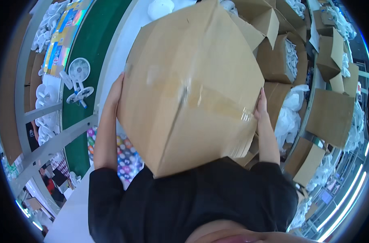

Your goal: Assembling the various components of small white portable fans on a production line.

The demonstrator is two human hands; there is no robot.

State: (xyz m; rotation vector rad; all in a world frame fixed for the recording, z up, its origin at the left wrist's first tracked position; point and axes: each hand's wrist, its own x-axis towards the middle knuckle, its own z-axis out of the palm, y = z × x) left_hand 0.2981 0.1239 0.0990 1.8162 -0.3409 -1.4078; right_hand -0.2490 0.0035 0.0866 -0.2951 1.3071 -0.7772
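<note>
A large brown cardboard box point(192, 89), its seam closed with clear tape, is held up close against my chest and fills the middle of the view. My left hand point(119, 87) presses on its left side, and my right hand point(261, 104) grips the right side. Both hands are partly hidden by the box edges, but the box is held between them. What is inside the box does not show.
At the left a green conveyor belt point(81, 44) carries a small white fan point(79, 75), behind a grey metal frame point(57, 137). Open cartons point(330, 115) with white parts and plastic bags point(290, 113) crowd the right. A white round part point(160, 9) lies beyond the box.
</note>
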